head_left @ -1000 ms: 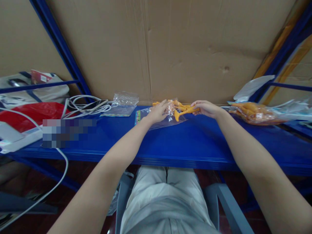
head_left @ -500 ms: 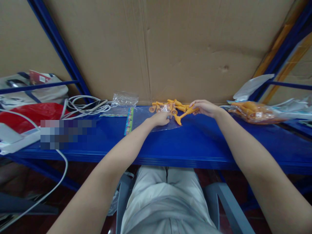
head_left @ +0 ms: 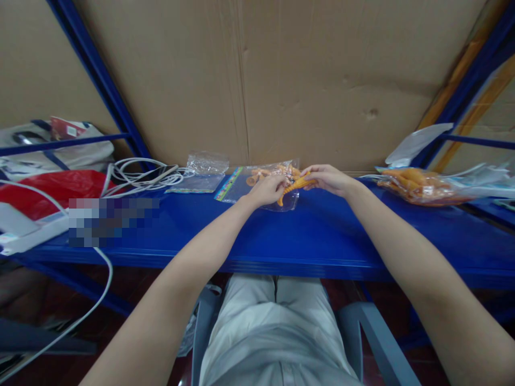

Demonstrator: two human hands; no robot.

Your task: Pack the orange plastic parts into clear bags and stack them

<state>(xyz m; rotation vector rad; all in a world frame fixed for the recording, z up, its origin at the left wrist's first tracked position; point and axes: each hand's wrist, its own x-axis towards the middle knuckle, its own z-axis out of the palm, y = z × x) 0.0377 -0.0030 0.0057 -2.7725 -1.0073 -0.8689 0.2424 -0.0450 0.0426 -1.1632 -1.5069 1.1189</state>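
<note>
A clear plastic bag (head_left: 237, 194) with a colourful printed strip lies on the blue table, several orange plastic pieces (head_left: 257, 174) showing through it. My left hand (head_left: 269, 191) is closed at the bag's right part, fingers pinched on its film. In my right hand (head_left: 326, 179) is an orange ridged plastic piece (head_left: 295, 185), gripped at its right end between thumb and fingers. Its curved lower end is beside my left fingertips, over the bag's right side. I cannot tell whether that end is inside the bag.
Another clear bag (head_left: 201, 179) lies to the left near coiled white cables (head_left: 155, 170). A red bag (head_left: 56, 187) and a white power strip (head_left: 36, 231) are further left. On the right sits a bag of orange pieces (head_left: 418, 185). Cardboard (head_left: 301, 80) stands behind the blue table (head_left: 306, 236).
My right hand has moved slightly left, bringing the orange piece closer to my left hand. The bag has shifted and turned, its right part now raised over the orange pieces.
</note>
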